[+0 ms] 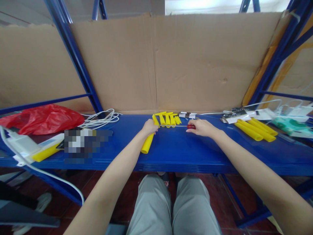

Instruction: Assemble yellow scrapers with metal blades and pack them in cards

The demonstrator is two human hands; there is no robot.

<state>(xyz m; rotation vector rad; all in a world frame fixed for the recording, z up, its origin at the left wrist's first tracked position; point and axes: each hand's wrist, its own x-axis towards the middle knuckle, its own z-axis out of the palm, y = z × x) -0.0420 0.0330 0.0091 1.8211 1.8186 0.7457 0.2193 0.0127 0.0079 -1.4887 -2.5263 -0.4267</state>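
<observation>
Wrapped round a yellow tube, my left hand is closed near the middle of the blue shelf. My right hand grips the red handle of a screwdriver. Its thin metal shaft points left, and the tip reaches the tube beside my left fingers; whether it touches or enters the tube I cannot tell. Just behind the shaft lie several yellow pieces in a row. To their right sits a small stack of white and black sticks.
On the right lie several yellow tubes, dark packages and a green-white packet. On the left are a red plastic bag, a coiled white cable and a white charger. Cardboard stands behind the blue shelf.
</observation>
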